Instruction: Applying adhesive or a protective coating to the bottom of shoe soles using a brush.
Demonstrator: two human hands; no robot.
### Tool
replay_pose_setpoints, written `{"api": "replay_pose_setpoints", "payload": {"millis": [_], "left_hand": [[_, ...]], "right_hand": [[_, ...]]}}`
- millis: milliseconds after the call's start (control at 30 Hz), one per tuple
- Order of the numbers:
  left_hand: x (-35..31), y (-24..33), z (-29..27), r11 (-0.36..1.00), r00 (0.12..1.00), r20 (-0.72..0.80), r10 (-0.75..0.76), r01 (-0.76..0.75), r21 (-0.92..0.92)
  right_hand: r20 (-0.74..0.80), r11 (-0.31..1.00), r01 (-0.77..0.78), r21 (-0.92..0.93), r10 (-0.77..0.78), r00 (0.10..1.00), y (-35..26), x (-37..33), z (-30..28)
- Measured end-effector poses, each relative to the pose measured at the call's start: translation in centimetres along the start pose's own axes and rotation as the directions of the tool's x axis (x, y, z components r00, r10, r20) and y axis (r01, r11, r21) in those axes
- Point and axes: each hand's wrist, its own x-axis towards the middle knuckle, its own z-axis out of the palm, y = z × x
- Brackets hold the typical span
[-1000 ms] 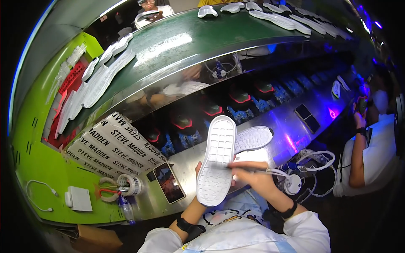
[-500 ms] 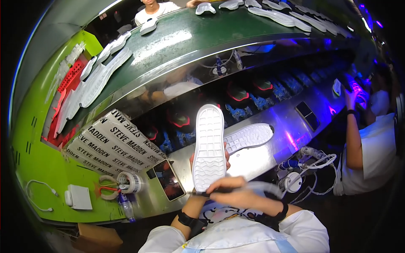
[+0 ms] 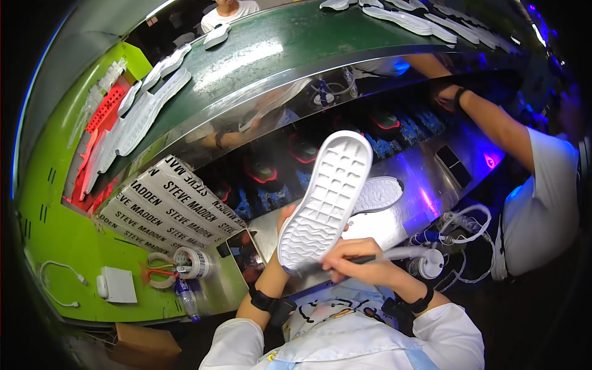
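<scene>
A white shoe sole (image 3: 327,197) is held up tilted, its gridded and wavy underside facing me. My left hand (image 3: 287,216) grips it from behind, so most of the fingers are hidden. At the sole's lower right edge is my right hand (image 3: 354,256), closed round a slim dark tool (image 3: 365,259). A blurred pale tube-like piece (image 3: 401,253) extends from the tool's side toward a white round container (image 3: 430,264). Behind the raised sole, a second white sole (image 3: 377,194) lies on the metal bench (image 3: 394,228).
A green conveyor (image 3: 290,58) carries several soles. Left stand a printed box (image 3: 169,209), tape rolls (image 3: 191,264), a bottle (image 3: 186,299) and a phone (image 3: 245,256). Another phone (image 3: 453,165) lies right. A co-worker's arm (image 3: 493,126) reaches toward the conveyor's underside; cables (image 3: 475,216) coil nearby.
The held sole has tilted rightward and risen. My right hand has shifted right and up along its lower edge. The co-worker's arm at right has reached forward.
</scene>
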Motion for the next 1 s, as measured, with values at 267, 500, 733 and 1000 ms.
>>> {"api": "replay_pose_setpoints", "payload": {"millis": [267, 500, 733, 1000], "left_hand": [[1.8, 0.2, 0.3, 0.937, 0.879, -0.339, -0.336, 0.350, -0.023], [1.0, -0.5, 5.7, 0.809, 0.758, -0.615, -0.219, 0.494, 0.320], [1.8, 0.6, 6.3, 0.681, 0.583, -0.734, -0.348, 0.696, 0.230], [-1.1, -0.9, 4.0, 0.838, 0.715, -0.665, -0.215, 0.484, 0.250]], "right_hand": [[0.151, 0.806, 0.420, -0.418, -0.394, 0.907, -1.7, -0.6, -0.2], [0.207, 0.763, 0.506, -0.403, -0.463, 0.862, -2.8, -0.4, -1.8], [0.155, 0.928, 0.167, -0.333, -0.120, 0.981, -1.5, -2.3, -4.9], [-0.335, 0.885, 0.216, -0.413, -0.368, 0.867, -3.4, -3.6, -7.4]]}}
